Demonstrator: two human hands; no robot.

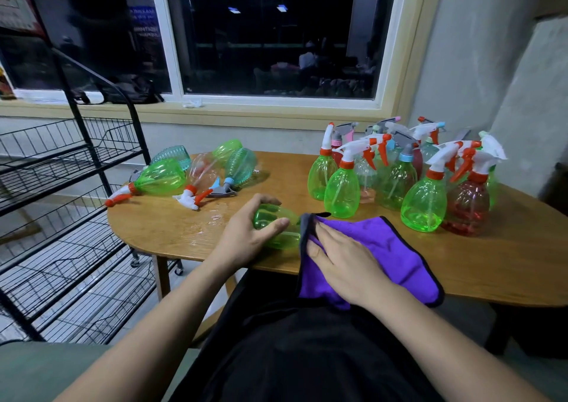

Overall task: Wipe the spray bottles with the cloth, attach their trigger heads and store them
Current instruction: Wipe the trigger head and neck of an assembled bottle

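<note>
Where clasped by the left hand [242, 242], found the green spray bottle [276, 212] lying on its side near the front edge of the wooden table [491, 263]. Translucent plastic, smooth and glossy, with a rounded body. Noted fingers curled over its far side and thumb laid across its upper near side: a firm wrap round one end. Other end hidden under the cloth; cannot tell whether a trigger head sits there.

Noted the right hand [341, 257] laid flat on the purple cloth [384, 239], fingers straight and slightly spread, pressing the fabric down against the bottle, nothing pinched. Soft napped pile, black stitched edging, grey reverse showing at the turned-up corner beside the bottle. Near portion draped over the table edge toward the lap.

Recorded a wet sheen [209, 226] on the varnished wood just left of the left hand.

Further left, logged a group of lying bottles [159, 177]: green, clear and ribbed teal, one green with a red-and-white head fitted. Just beside them, a loose white-and-orange trigger head [190, 197] and a grey-and-blue trigger head [221, 188].

At the right, logged a tight cluster of standing bottles [341, 192]: green, red and clear, pear-shaped, those in front topped with trigger heads.

Beyond the table's left end, noted a black wire rack [95, 159] with tiered open baskets.
</note>
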